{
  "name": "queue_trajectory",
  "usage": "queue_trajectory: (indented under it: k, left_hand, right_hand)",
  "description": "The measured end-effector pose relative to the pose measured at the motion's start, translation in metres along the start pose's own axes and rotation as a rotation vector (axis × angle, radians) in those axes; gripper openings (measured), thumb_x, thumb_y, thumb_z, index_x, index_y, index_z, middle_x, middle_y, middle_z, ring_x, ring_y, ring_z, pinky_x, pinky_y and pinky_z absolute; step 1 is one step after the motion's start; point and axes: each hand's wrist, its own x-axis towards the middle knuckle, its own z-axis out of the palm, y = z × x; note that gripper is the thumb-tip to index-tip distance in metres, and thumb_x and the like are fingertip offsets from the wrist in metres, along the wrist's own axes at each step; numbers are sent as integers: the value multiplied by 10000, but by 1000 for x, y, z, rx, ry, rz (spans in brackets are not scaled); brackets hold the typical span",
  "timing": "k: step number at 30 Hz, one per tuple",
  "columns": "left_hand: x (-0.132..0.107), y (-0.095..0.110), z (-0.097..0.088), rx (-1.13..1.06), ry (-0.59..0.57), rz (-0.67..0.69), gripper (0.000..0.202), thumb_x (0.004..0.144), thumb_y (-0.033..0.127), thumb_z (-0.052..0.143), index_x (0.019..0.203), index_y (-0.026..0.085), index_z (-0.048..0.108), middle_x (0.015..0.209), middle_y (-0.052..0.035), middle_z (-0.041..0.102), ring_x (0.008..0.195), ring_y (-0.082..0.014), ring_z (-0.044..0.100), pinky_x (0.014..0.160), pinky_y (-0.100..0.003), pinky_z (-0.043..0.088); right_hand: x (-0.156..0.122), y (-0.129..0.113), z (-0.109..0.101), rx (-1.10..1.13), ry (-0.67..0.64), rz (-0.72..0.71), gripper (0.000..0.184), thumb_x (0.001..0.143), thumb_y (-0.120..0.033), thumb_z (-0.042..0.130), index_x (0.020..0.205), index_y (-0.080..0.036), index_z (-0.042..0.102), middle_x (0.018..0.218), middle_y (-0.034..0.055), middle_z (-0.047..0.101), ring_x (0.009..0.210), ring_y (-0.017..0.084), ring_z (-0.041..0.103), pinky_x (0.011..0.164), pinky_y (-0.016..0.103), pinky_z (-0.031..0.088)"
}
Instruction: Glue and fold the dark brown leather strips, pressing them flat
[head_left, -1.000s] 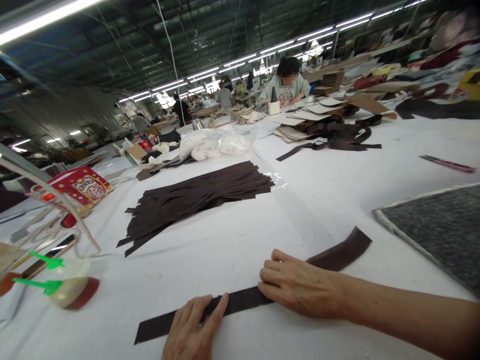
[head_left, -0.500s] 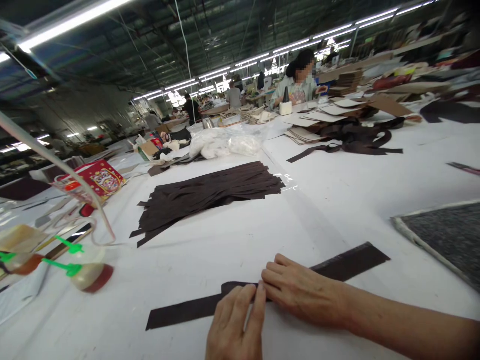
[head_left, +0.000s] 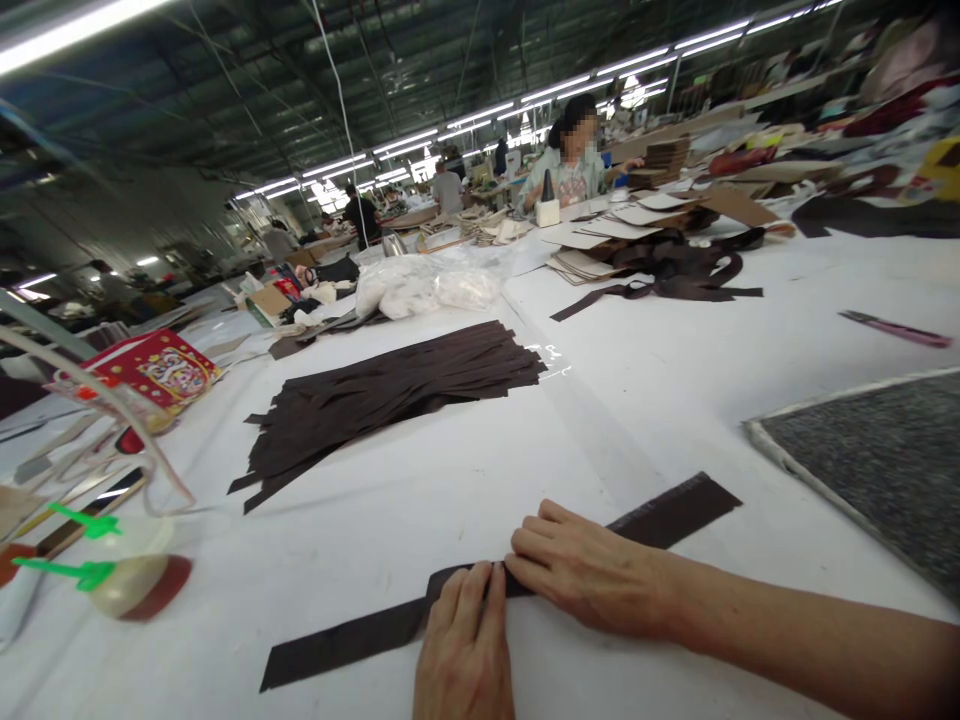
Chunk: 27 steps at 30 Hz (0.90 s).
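Note:
A dark brown strip of leather-like material (head_left: 337,640) lies slantwise across the white table, its middle part folded over lengthwise. My left hand (head_left: 466,640) presses on the folded part, fingers close together and fingertips at its upper edge. Right beside it, my right hand (head_left: 581,570) grips the same strip with curled fingers, the thumb hidden. The strip's wider right end (head_left: 682,510) sticks out flat beyond my right wrist.
A pile of dark brown strips (head_left: 390,400) lies ahead. Bottles with green nozzles (head_left: 142,585) stand left, near a red bag (head_left: 165,370). To the right are a grey rough mat (head_left: 870,470) and pink-handled scissors (head_left: 896,328). A person (head_left: 574,160) works across the table.
The view has turned a little to the right. My left fingers have drawn closer together on the strip. My right hand keeps its place on it.

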Motion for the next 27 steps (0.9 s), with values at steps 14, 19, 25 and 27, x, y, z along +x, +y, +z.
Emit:
queue_trajectory:
  k: [14, 19, 25, 27]
  left_hand:
    - [6, 0, -6, 17, -9, -25, 523, 805, 47, 410, 1300, 171, 527, 1143, -61, 640, 981, -225, 572, 881, -358, 433]
    - [-3, -15, -15, -8, 3, -53, 524, 800, 35, 400, 1258, 228, 567, 1138, -14, 657, 1011, -228, 548, 873, -367, 368]
    - [-10, -27, -27, -13, -8, -57, 536, 794, 9, 399, 1220, 263, 599, 1210, 16, 644, 1075, -207, 523, 861, -354, 327]
    - [-9, -26, -26, -44, 18, -57, 502, 806, 16, 408, 1214, 234, 603, 1224, 3, 640, 1087, -207, 518, 866, -350, 322]
  right_hand:
    - [-29, 16, -12, -2, -47, 8, 174, 927, -68, 432, 805, -157, 518, 790, 11, 505, 695, 151, 400, 696, 317, 277]
    - [-15, 4, -13, 14, -58, 0, 156, 926, -88, 452, 807, -160, 522, 788, 10, 508, 699, 154, 403, 698, 317, 279]
    - [-9, -4, -6, -32, -22, -41, 142, 940, -98, 437, 841, -149, 526, 801, 12, 503, 707, 160, 401, 707, 325, 281]
    - [-13, -3, -4, -42, -11, -34, 141, 943, -97, 431, 849, -146, 524, 806, 16, 497, 715, 160, 401, 702, 325, 277]
